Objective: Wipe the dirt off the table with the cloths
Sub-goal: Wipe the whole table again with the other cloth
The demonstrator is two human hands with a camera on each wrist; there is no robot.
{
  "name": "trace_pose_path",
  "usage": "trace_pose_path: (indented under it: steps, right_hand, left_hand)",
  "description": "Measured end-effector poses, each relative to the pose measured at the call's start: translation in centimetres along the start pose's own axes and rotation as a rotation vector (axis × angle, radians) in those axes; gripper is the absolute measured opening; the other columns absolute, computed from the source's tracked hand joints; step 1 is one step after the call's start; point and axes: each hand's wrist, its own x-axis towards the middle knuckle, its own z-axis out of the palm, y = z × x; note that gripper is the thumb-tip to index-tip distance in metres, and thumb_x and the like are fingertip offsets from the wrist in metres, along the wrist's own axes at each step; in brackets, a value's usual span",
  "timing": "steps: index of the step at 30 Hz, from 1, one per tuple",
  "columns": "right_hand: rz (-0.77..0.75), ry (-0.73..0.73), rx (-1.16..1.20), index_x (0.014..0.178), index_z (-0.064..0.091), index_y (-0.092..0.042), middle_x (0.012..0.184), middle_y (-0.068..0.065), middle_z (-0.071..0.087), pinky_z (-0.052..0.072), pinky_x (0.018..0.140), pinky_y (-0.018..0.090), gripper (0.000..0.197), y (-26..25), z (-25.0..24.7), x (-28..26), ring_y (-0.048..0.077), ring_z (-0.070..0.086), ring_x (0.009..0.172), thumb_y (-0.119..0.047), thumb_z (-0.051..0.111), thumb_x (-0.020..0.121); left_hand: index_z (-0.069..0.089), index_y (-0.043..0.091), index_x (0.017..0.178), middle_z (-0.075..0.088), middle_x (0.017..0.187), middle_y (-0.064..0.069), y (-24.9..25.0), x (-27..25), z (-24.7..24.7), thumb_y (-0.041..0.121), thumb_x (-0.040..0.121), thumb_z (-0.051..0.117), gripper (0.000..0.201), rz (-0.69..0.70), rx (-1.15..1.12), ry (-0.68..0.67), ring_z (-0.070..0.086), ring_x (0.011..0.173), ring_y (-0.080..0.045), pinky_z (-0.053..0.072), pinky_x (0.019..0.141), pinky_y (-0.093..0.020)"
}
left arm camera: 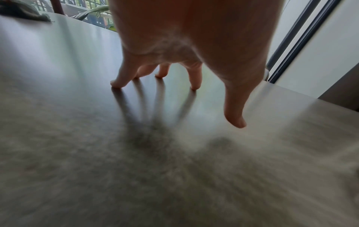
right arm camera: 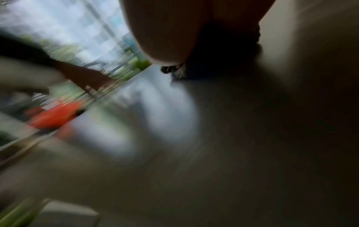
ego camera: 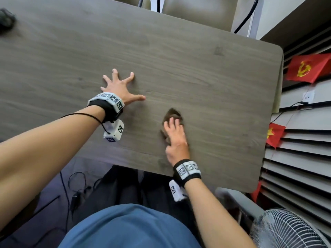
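A grey wood-grain table (ego camera: pixel 197 68) fills the head view. My right hand (ego camera: pixel 174 135) lies flat over a small dark brown cloth (ego camera: pixel 172 113) near the table's front edge, fingers straight and pressing it down. The cloth's edge (right arm camera: pixel 180 73) peeks out under the palm in the blurred right wrist view. My left hand (ego camera: pixel 119 85) is spread wide on the bare table to the left, its fingertips (left arm camera: pixel 116 83) touching the surface, holding nothing. A second dark cloth (ego camera: pixel 6 19) lies crumpled at the far left corner, seen also as a cloth (left arm camera: pixel 23 10) in the left wrist view.
Red flags (ego camera: pixel 308 68) hang on the slatted wall to the right. A white fan (ego camera: pixel 286 230) stands at the lower right. Cables (ego camera: pixel 75 190) lie on the floor below the table's front edge. A faint smudge (ego camera: pixel 218 50) marks the table's far right.
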Motion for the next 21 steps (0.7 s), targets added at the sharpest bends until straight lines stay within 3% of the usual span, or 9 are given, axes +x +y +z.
trace_pose_path:
  steps: [3,4,6,8,10,13,15,18,21]
  right_hand:
    - [-0.301,-0.314,0.043,0.143,0.046,-0.014,0.156,0.003,0.031,0.011,0.122,0.035,0.068,-4.8,3.8,-2.6,0.017,0.015,0.148,0.000,0.045,0.077]
    - [-0.344,-0.382,0.065,0.142,0.047,-0.013,0.155,0.003,0.033,0.010,0.122,0.034,0.064,-5.4,4.0,-2.8,0.016,0.016,0.148,-0.005,0.038,0.080]
    - [-0.311,-0.445,0.162,0.138,0.052,-0.010,0.153,0.003,0.037,0.009,0.122,0.030,0.069,-4.8,3.0,-2.0,0.013,0.020,0.146,-0.002,0.035,0.071]
    - [-0.167,-0.377,0.295,0.134,0.056,-0.009,0.148,0.003,0.043,0.012,0.121,0.029,0.080,-3.3,0.0,-0.3,0.010,0.027,0.143,0.004,0.037,0.057]
    - [-0.024,-0.190,0.349,0.127,0.061,-0.011,0.141,-0.001,0.050,0.018,0.119,0.026,0.080,-0.8,-4.0,2.1,0.007,0.035,0.138,0.006,0.037,0.052]
    - [0.123,0.199,0.193,0.127,0.061,-0.014,0.135,-0.004,0.054,0.030,0.112,0.019,0.070,4.6,-10.4,5.9,0.009,0.047,0.130,0.010,0.042,0.065]
    - [0.298,0.331,0.110,0.136,0.055,-0.015,0.141,0.004,0.053,0.034,0.111,0.023,0.064,8.1,-12.7,7.9,0.019,0.047,0.132,0.007,0.047,0.076]
    - [0.362,0.301,0.000,0.144,0.043,-0.010,0.153,0.010,0.036,0.018,0.119,0.033,0.069,9.4,-11.2,9.1,0.030,0.028,0.144,-0.001,0.042,0.077]
    - [0.146,0.173,-0.134,0.147,0.038,-0.009,0.157,0.012,0.028,0.011,0.122,0.040,0.081,5.7,-6.2,8.8,0.030,0.018,0.147,-0.006,0.043,0.067]
  left_hand:
    - [0.013,0.056,0.153,-0.014,0.167,-0.008,1.7,1.1,-0.8,0.075,0.061,0.079,0.115,-0.024,-0.009,-0.054,-0.007,0.147,-0.056,0.023,0.112,-0.073]
    - [0.012,0.057,0.153,-0.016,0.166,-0.008,2.0,1.5,-1.1,0.073,0.059,0.082,0.118,-0.036,-0.007,-0.071,-0.007,0.146,-0.059,0.024,0.111,-0.073]
    - [0.013,0.058,0.152,-0.020,0.166,-0.007,2.4,2.0,-1.3,0.069,0.053,0.087,0.124,-0.054,-0.012,-0.098,-0.008,0.143,-0.063,0.026,0.109,-0.075]
    - [0.018,0.059,0.150,-0.021,0.166,-0.007,2.5,2.5,-1.3,0.066,0.048,0.091,0.126,-0.055,-0.037,-0.101,-0.009,0.143,-0.064,0.027,0.109,-0.075]
    - [0.023,0.060,0.149,-0.020,0.166,-0.008,2.3,2.7,-1.3,0.065,0.044,0.092,0.125,-0.055,-0.057,-0.097,-0.010,0.142,-0.064,0.025,0.111,-0.074]
    - [0.024,0.061,0.148,-0.019,0.166,-0.008,2.3,2.8,-1.2,0.065,0.042,0.093,0.126,-0.065,-0.075,-0.098,-0.011,0.142,-0.064,0.023,0.111,-0.074]
    - [0.025,0.061,0.148,-0.018,0.166,-0.007,2.4,2.6,-1.3,0.064,0.042,0.093,0.126,-0.074,-0.087,-0.100,-0.011,0.143,-0.063,0.024,0.110,-0.075]
    - [0.024,0.061,0.147,-0.018,0.166,-0.005,2.7,2.4,-1.6,0.062,0.044,0.094,0.125,-0.091,-0.077,-0.108,-0.010,0.144,-0.061,0.025,0.103,-0.081]
    - [0.025,0.061,0.147,-0.017,0.166,-0.003,2.9,2.2,-1.6,0.061,0.045,0.094,0.123,-0.092,-0.074,-0.110,-0.010,0.145,-0.059,0.026,0.099,-0.083]
